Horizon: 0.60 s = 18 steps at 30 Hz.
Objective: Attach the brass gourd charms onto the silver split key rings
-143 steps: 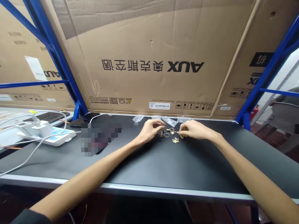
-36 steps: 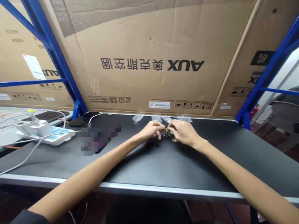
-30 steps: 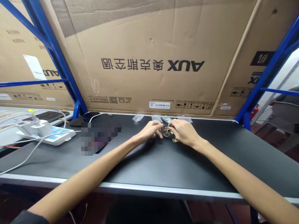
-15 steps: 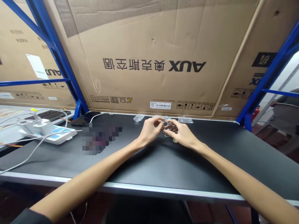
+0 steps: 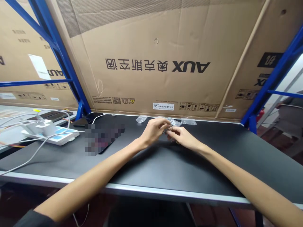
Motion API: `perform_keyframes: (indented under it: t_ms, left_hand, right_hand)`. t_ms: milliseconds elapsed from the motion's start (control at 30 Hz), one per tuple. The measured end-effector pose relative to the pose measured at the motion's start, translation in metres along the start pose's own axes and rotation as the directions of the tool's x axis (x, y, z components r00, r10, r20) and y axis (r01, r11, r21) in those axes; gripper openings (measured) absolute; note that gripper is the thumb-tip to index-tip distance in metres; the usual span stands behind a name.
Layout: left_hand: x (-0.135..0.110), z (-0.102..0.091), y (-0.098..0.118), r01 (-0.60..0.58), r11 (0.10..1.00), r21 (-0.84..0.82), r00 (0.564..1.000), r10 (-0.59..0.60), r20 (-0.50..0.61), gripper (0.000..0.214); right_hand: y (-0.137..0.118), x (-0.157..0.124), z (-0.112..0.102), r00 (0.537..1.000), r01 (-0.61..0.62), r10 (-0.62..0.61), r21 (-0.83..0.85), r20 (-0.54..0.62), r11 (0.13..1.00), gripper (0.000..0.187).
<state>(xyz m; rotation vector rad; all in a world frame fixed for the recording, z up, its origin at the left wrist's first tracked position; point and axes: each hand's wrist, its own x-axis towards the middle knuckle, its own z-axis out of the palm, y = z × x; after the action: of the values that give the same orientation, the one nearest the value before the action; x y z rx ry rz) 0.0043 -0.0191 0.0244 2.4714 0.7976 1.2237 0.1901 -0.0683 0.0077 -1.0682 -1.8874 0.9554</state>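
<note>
Above the black tabletop, my left hand (image 5: 153,130) is closed, thumb and fingers pinching a small metal ring (image 5: 169,128) that looks like a key ring. My right hand (image 5: 185,137) is closed on the ring's other side, its fingertips almost meeting those of the left. Small shiny pieces show below and between the fingers, too small and covered to make out. Just behind the hands lie clear plastic bags (image 5: 175,122), with another plastic bag (image 5: 141,119) to the left and a flat one (image 5: 188,121) to the right.
A large cardboard box (image 5: 151,85) stands along the back of the black table (image 5: 213,167). On the left are a white power strip (image 5: 62,138) with plugs and cables, and a dark flat device (image 5: 111,142), partly blurred out. Blue shelf posts (image 5: 71,72) rise at both sides.
My right hand has turned and its fingers have drawn together, lower beside the left. The ring has tilted and the hanging pieces are now mostly covered. The view has shifted slightly.
</note>
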Motion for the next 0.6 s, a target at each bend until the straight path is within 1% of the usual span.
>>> perform_keyframes:
  t_ms: [33, 100, 167, 233, 300, 333, 367, 400, 433, 467, 500, 533, 567, 600]
  left_hand:
    - [0.001, -0.002, -0.004, -0.035, 0.999, 0.041, 0.999, 0.035, 0.016, 0.020]
    - [0.003, -0.007, -0.011, -0.088, 0.991, 0.102, 0.993, 0.079, 0.087, 0.020]
    - [0.003, -0.009, -0.012, -0.092, 0.991, 0.093, 0.993, 0.085, 0.080, 0.020]
    - [0.002, -0.006, -0.008, -0.006, 1.000, 0.003, 1.000, 0.006, 0.020, 0.019]
    - [-0.001, 0.000, -0.001, 0.153, 0.973, -0.175, 0.987, -0.158, -0.011, 0.028]
    - [-0.002, 0.004, 0.003, 0.216, 0.936, -0.279, 0.975, -0.222, 0.010, 0.033]
    - [-0.003, 0.007, 0.005, 0.268, 0.893, -0.363, 0.962, -0.272, 0.041, 0.035]
    - [-0.004, 0.010, 0.006, 0.298, 0.858, -0.418, 0.951, -0.304, 0.056, 0.033]
    - [-0.005, 0.012, 0.006, 0.306, 0.841, -0.445, 0.948, -0.313, 0.060, 0.029]
    - [-0.005, 0.013, 0.004, 0.290, 0.852, -0.436, 0.952, -0.304, 0.040, 0.024]
    - [-0.005, 0.012, 0.000, 0.248, 0.885, -0.394, 0.964, -0.267, 0.008, 0.021]
    - [-0.004, 0.011, -0.003, 0.186, 0.927, -0.326, 0.978, -0.205, -0.025, 0.019]
    - [-0.004, 0.008, -0.007, 0.104, 0.969, -0.223, 0.992, -0.119, -0.052, 0.018]
    - [-0.003, 0.006, -0.010, 0.017, 0.990, -0.140, 1.000, -0.020, -0.020, 0.020]
  right_hand:
    - [-0.001, 0.000, -0.001, 1.000, -0.016, 0.017, -0.020, 0.008, 1.000, 0.035]
    - [-0.002, 0.000, -0.003, 0.999, -0.050, 0.050, -0.056, 0.010, 0.997, 0.038]
    - [-0.003, 0.000, -0.006, 0.998, -0.066, 0.066, -0.072, -0.005, 0.995, 0.039]
    - [-0.004, 0.000, -0.008, 0.997, -0.073, 0.071, -0.060, -0.030, 0.996, 0.036]
    - [-0.003, 0.001, -0.009, 0.997, -0.051, 0.049, -0.033, -0.059, 0.998, 0.035]
    - [-0.003, 0.001, -0.009, 0.997, -0.029, 0.027, -0.024, -0.072, 0.999, 0.035]
    - [-0.003, 0.001, -0.009, 0.997, -0.005, 0.003, -0.021, -0.083, 1.000, 0.035]
    - [-0.003, 0.002, -0.009, 0.996, 0.012, -0.014, -0.024, -0.090, 1.000, 0.036]
    - [-0.003, 0.001, -0.008, 0.996, 0.014, -0.016, -0.032, -0.088, 0.999, 0.036]
    - [-0.002, 0.001, -0.008, 0.997, -0.002, -0.001, -0.040, -0.080, 0.999, 0.036]
    - [-0.002, 0.001, -0.007, 0.997, -0.028, 0.025, -0.047, -0.071, 0.998, 0.037]
    - [-0.002, 0.001, -0.006, 0.997, -0.055, 0.051, -0.053, -0.060, 0.997, 0.037]
    - [-0.002, 0.000, -0.004, 0.996, -0.075, 0.072, -0.057, -0.053, 0.996, 0.038]
    - [-0.003, 0.000, -0.004, 0.995, -0.088, 0.085, -0.058, -0.049, 0.994, 0.038]
